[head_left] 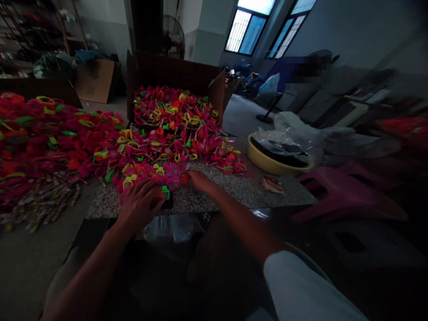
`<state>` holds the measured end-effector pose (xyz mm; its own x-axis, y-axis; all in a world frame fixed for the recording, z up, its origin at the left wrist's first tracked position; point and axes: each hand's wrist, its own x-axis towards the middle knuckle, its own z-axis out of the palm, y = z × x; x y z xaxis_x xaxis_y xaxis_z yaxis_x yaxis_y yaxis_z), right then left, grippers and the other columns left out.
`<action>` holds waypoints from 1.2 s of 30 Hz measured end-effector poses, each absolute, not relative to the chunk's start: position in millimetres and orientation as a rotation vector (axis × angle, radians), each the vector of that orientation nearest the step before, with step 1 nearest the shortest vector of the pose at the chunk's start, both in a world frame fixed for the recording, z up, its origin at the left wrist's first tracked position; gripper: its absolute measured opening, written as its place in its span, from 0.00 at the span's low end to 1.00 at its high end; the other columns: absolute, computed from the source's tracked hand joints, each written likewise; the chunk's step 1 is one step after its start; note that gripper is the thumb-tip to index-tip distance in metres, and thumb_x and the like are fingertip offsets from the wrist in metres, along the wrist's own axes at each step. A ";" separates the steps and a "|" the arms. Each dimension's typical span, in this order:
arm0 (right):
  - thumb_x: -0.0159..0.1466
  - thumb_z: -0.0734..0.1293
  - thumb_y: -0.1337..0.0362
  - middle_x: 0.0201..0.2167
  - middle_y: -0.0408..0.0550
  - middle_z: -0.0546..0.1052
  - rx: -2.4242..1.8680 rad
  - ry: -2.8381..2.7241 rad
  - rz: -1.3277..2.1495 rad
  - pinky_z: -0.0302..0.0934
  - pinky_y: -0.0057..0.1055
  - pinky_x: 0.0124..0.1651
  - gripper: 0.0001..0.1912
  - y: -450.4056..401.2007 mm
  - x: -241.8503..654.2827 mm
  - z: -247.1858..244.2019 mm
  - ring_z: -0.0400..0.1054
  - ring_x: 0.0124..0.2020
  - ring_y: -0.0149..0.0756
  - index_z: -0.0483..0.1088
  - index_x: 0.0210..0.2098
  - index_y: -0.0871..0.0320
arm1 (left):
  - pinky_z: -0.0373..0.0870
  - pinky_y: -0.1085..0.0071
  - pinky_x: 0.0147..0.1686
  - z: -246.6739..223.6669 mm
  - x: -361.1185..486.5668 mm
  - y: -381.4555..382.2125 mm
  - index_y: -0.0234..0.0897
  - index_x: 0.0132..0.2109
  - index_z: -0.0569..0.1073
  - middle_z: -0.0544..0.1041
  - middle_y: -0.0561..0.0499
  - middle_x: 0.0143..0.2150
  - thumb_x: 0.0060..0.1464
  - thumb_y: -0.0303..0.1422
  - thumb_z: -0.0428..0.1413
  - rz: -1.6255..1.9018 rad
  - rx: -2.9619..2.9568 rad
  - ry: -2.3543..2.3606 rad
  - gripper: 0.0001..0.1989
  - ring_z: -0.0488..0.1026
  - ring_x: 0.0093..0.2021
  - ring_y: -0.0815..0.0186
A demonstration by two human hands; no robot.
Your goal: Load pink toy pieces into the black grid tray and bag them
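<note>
My left hand (142, 198) lies palm down over the front-left part of the stone-patterned table, fingers spread on a cluster of small plastic toy watches. Beside its fingertips are a bright green toy watch (165, 192) and a yellow toy watch (129, 180). My right hand (198, 180) is a little to the right, its fingers closed at an orange-red toy watch (185, 179), which is partly hidden. Pink toy watches (172, 171) lie close together between the two hands.
Behind the hands a large heap of colourful toy watches (180, 145) spills from an open cardboard box (219, 96). Another heap (43, 138) rises at left. A yellow basin (267, 165) holding plastic bags stands at right, near a pink stool (337, 191).
</note>
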<state>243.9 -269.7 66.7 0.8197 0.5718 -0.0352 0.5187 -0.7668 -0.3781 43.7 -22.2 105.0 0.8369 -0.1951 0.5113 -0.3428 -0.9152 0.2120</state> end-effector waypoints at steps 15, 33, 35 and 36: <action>0.74 0.62 0.67 0.57 0.63 0.77 -2.935 -0.892 0.193 0.66 0.36 0.54 0.17 -275.5 200.9 65.1 0.76 0.56 0.51 0.76 0.57 0.60 | 0.66 0.46 0.65 103.8 43.4 -20.7 0.44 0.63 0.76 0.77 0.45 0.65 0.68 0.39 0.56 0.703 2.716 -0.417 0.19 0.69 0.69 0.48; 0.68 0.68 0.63 0.28 0.41 0.78 -2.048 -0.491 0.454 0.62 0.26 0.35 0.06 -230.4 116.2 50.6 0.71 0.30 0.34 0.76 0.36 0.57 | 0.65 0.48 0.66 101.7 43.9 -19.0 0.45 0.63 0.75 0.76 0.45 0.66 0.68 0.41 0.57 0.694 2.724 -0.413 0.20 0.68 0.69 0.49; 0.67 0.68 0.64 0.33 0.43 0.81 -2.063 -0.579 0.380 0.63 0.28 0.40 0.05 -229.5 119.6 48.8 0.73 0.36 0.37 0.78 0.38 0.57 | 0.65 0.47 0.66 102.1 43.9 -19.2 0.45 0.62 0.76 0.76 0.45 0.66 0.68 0.41 0.58 0.701 2.727 -0.413 0.19 0.68 0.69 0.49; 0.67 0.69 0.65 0.35 0.44 0.82 -2.075 -0.619 0.346 0.63 0.29 0.43 0.06 -229.2 121.0 48.0 0.74 0.38 0.38 0.79 0.41 0.57 | 0.65 0.47 0.66 102.2 44.0 -19.2 0.45 0.62 0.76 0.76 0.45 0.66 0.68 0.41 0.58 0.709 2.730 -0.413 0.19 0.68 0.69 0.48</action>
